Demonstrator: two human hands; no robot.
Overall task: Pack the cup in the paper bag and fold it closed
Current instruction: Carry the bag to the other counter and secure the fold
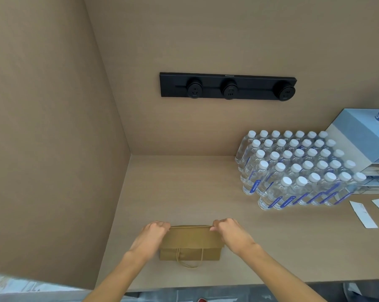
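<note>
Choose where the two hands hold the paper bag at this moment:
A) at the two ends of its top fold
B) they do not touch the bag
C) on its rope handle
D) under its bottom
A: the left hand and the right hand each pinch one end of the top fold of the bag, while the handle hangs free below.
</note>
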